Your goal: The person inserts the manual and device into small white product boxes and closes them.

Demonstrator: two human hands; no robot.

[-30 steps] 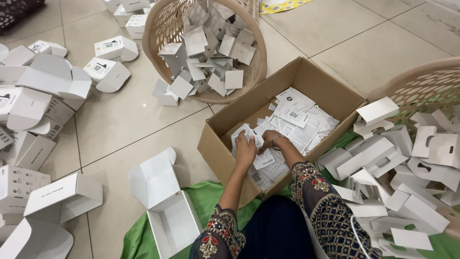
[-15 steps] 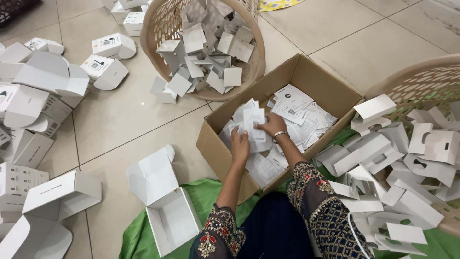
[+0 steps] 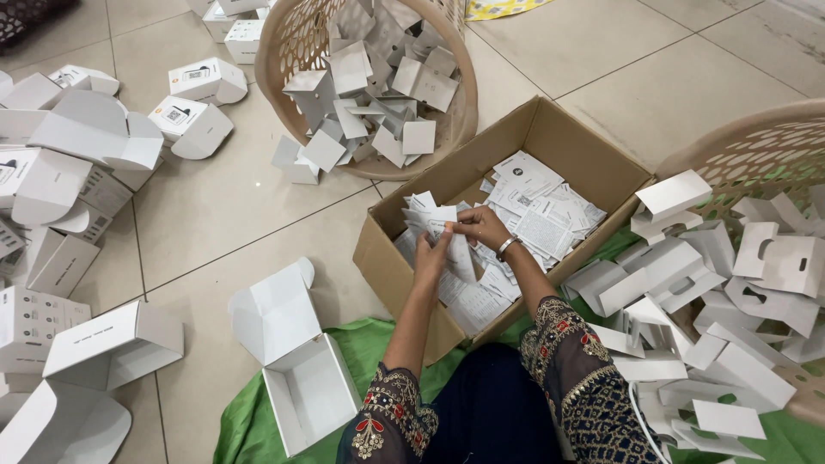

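My left hand (image 3: 431,254) and my right hand (image 3: 481,227) together hold a small bundle of folded white paper leaflets (image 3: 434,220) above the brown cardboard box (image 3: 550,129). The box is filled with more loose printed leaflets (image 3: 541,215). My right wrist wears a bangle. An open white carton (image 3: 296,361) lies on the floor just left of my left arm, its lid flaps up and its inside bare.
A tan wicker basket (image 3: 284,43) with white card inserts stands behind the box. A second basket (image 3: 756,146) and a heap of white card inserts (image 3: 730,292) lie at right. Closed and folded white cartons (image 3: 77,172) crowd the left floor. A green cloth (image 3: 369,344) lies under me.
Both hands rose out of the box with a bundle of leaflets, which they now hold higher and closer together.
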